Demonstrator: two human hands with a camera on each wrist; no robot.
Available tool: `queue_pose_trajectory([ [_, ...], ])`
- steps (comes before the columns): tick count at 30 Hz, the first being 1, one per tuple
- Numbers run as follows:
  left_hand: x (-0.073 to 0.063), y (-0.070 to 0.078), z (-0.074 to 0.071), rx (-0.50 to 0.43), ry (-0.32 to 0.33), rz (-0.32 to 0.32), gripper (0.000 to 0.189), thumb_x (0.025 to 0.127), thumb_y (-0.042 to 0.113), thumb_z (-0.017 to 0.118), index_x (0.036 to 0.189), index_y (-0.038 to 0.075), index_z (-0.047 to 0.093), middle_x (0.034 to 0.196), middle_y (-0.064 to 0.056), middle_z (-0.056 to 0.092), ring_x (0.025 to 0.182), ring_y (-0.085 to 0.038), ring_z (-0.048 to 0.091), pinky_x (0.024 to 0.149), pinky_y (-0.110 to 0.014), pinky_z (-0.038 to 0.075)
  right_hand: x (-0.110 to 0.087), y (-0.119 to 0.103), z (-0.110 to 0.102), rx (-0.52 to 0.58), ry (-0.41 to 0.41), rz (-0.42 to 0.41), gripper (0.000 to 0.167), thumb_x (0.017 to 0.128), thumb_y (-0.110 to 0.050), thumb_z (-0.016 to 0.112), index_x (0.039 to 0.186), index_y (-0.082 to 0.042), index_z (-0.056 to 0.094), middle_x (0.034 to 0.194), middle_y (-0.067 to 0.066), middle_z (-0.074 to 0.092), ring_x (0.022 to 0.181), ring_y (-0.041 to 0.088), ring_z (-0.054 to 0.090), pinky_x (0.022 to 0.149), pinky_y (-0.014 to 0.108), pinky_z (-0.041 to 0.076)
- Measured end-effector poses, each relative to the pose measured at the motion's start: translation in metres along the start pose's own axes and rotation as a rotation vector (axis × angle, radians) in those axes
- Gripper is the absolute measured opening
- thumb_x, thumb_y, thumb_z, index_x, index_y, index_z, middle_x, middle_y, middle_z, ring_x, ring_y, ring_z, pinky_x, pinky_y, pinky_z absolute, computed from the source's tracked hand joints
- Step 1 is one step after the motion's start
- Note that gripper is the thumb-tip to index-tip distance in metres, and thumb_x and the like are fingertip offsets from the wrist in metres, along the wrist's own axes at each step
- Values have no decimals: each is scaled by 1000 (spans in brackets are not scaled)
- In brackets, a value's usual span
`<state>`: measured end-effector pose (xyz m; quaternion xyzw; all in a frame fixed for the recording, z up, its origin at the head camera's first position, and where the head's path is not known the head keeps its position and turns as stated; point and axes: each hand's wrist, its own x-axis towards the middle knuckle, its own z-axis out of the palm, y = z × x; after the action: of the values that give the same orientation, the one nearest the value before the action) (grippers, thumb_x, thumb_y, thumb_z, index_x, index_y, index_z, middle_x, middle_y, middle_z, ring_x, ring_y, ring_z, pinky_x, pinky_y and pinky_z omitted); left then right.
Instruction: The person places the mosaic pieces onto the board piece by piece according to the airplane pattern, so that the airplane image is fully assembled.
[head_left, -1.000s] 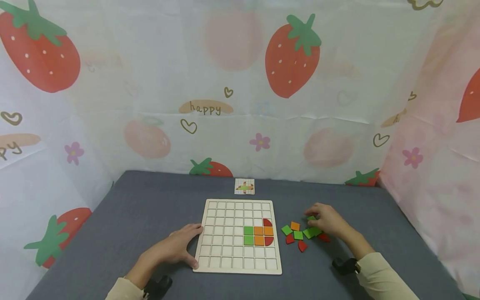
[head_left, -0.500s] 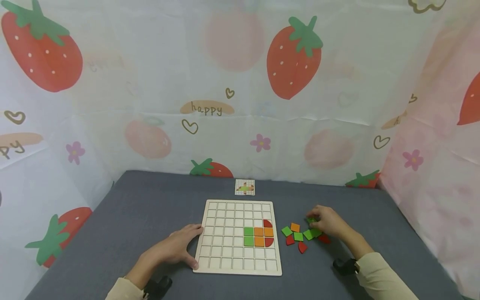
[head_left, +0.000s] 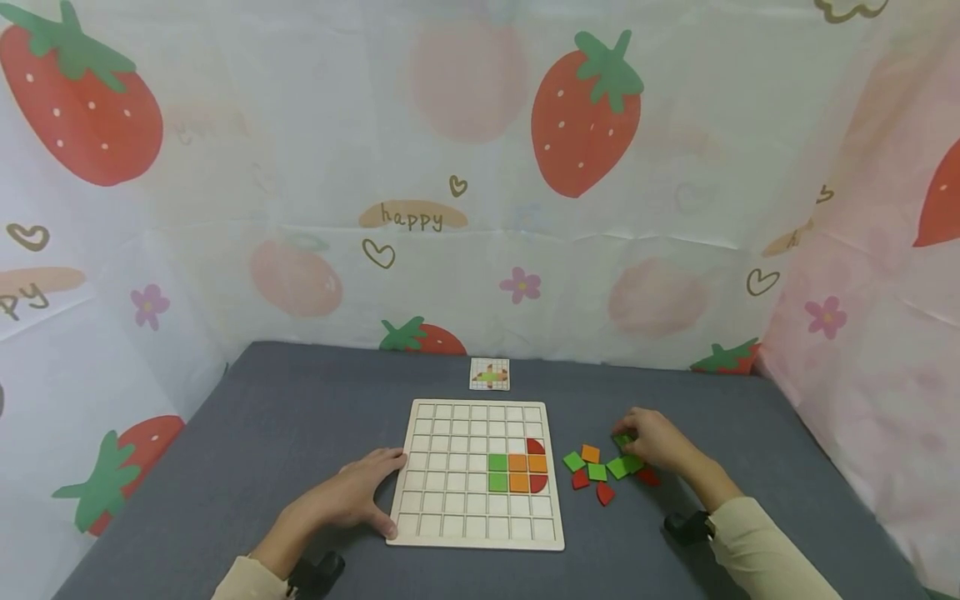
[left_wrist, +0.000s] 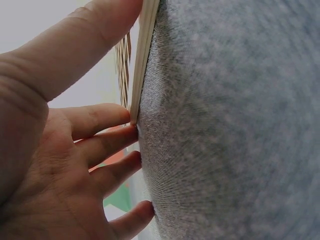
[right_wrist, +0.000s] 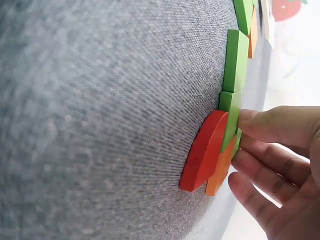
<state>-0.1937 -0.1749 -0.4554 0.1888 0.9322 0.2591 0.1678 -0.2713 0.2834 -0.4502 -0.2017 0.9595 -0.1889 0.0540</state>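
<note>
A pale wooden grid board lies on the table, with several green, orange and red tiles set at its right side. My left hand rests against the board's left edge, thumb at the near corner and fingers spread; the left wrist view shows fingertips at the board's edge. My right hand is over the loose tiles to the right, pinching a green square tile at the back of the pile. Beside those fingers, the right wrist view shows a red curved tile, an orange tile and further green tiles.
Left of the pile lie an orange square, green squares and red rounded tiles. A small pattern card stands behind the board on the grey tablecloth. A strawberry-print curtain encloses the table's back and sides.
My right hand has shifted slightly right and toward me, fingertips staying at the green tile. The left hand and the tiles on the board stay as they were.
</note>
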Motion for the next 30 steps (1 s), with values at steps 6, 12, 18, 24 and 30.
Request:
queue_pose_trajectory([
  [6,0,1,0,0,5,-4,101,60,27,90,143,-4,43,151,-22,39,144,-44,29,108,-69,24,1,-2,0,8,-7,8,17,82,0,69,99,-1,73,100,10,64,90,26,62,74,40,53],
  [12,-2,2,1,-7,11,-1,100,59,26,90,143,-4,43,151,-22,39,143,-44,29,108,-69,24,-1,-5,-1,10,-24,7,18,82,-1,71,100,1,73,100,11,64,91,28,62,73,39,53],
  [18,-2,1,2,-5,14,3,100,60,26,90,143,-4,43,151,-22,39,143,-44,30,108,-68,25,-1,-5,-1,-16,-33,-18,21,81,0,72,102,3,73,101,12,64,93,31,63,76,41,54],
  [24,-2,1,1,0,12,13,101,60,27,90,143,-5,42,151,-23,39,143,-44,30,107,-69,25,0,-5,-2,-52,-32,-45,20,80,0,73,100,3,73,100,13,65,93,32,64,76,42,54],
  [30,-3,2,0,-11,9,8,101,60,27,89,143,-5,42,152,-23,38,144,-44,29,108,-69,24,1,-4,-2,-63,-44,-48,20,80,-1,72,100,1,73,100,12,65,94,32,63,77,42,54],
])
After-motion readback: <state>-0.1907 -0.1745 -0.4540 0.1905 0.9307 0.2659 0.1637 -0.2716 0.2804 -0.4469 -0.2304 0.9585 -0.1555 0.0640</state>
